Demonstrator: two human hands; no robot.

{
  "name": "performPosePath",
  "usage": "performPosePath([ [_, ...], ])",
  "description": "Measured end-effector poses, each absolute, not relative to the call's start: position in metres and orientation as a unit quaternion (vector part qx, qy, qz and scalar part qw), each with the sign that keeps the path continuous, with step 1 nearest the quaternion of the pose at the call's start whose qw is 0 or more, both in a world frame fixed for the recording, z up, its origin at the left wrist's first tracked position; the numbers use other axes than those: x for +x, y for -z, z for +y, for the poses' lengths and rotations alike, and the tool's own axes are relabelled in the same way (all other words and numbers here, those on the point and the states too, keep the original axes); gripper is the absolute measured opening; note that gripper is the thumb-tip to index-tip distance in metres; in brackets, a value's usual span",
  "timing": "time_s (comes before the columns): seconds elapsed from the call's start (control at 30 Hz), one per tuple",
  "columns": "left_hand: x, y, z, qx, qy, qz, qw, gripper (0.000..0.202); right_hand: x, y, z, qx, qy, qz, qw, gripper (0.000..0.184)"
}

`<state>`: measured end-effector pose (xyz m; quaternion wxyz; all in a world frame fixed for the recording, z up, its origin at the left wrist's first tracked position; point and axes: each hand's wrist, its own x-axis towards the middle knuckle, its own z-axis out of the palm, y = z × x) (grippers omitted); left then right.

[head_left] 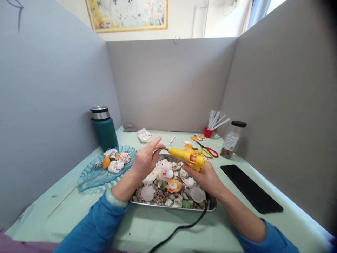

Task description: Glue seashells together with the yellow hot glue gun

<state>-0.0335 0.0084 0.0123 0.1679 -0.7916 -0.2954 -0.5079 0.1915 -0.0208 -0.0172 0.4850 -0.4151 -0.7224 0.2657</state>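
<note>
My right hand (207, 177) grips a yellow hot glue gun (187, 157), its nozzle pointing left toward my left hand (146, 160). The fingers of my left hand are pinched together at the nozzle tip, holding something too small to make out. Both hands hover over a metal tray (212, 205) filled with several seashells. The gun's black cord (181, 226) runs down toward the table's front edge.
A blue glass dish (91, 177) with shells lies at left, a teal flask (104, 129) behind it. Scissors (207, 151), a red cup of white sticks (209, 130), a lidded jar (231, 139) and a black phone (251, 192) sit at right. Grey partitions enclose the table.
</note>
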Motion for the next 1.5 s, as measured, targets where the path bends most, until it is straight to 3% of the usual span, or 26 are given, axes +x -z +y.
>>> performPosePath([
  [0.2, -0.034, -0.015, 0.009, -0.771, 0.52, -0.32, 0.18, 0.048, 0.197, 0.008, -0.022, -0.474, -0.176, -0.739, 0.445, 0.031],
  [0.4, -0.035, -0.016, 0.009, -0.75, 0.536, -0.366, 0.127, 0.044, 0.19, 0.001, -0.034, -0.529, -0.051, -0.819, 0.216, 0.034],
  [0.5, -0.035, -0.019, 0.008, -0.742, 0.55, -0.382, 0.047, 0.044, 0.186, 0.002, -0.042, -0.519, -0.014, -0.841, 0.152, 0.032],
  [0.63, -0.028, -0.029, 0.004, -0.711, 0.571, -0.373, -0.174, 0.048, 0.191, -0.018, -0.049, -0.475, 0.002, -0.872, 0.117, 0.042],
  [0.7, -0.022, -0.037, -0.002, -0.682, 0.575, -0.343, -0.294, 0.05, 0.194, -0.037, -0.048, -0.462, -0.001, -0.872, 0.163, 0.038],
  [0.77, -0.014, -0.044, -0.009, -0.664, 0.574, -0.307, -0.368, 0.052, 0.194, -0.053, -0.043, -0.46, -0.014, -0.844, 0.276, 0.032],
  [0.83, -0.008, -0.049, -0.017, -0.656, 0.572, -0.283, -0.404, 0.052, 0.189, -0.061, -0.037, -0.44, -0.061, -0.807, 0.388, 0.027],
  [0.93, -0.005, -0.049, -0.023, -0.659, 0.565, -0.251, -0.428, 0.053, 0.179, -0.053, -0.028, -0.403, -0.151, -0.771, 0.47, 0.025],
  [1.1, -0.01, -0.039, -0.021, -0.68, 0.555, -0.22, -0.426, 0.052, 0.171, -0.03, -0.025, -0.37, -0.25, -0.744, 0.497, 0.026],
  [1.5, -0.015, -0.028, -0.016, -0.711, 0.526, -0.223, -0.41, 0.049, 0.17, -0.021, -0.025, -0.356, -0.273, -0.735, 0.508, 0.019],
])
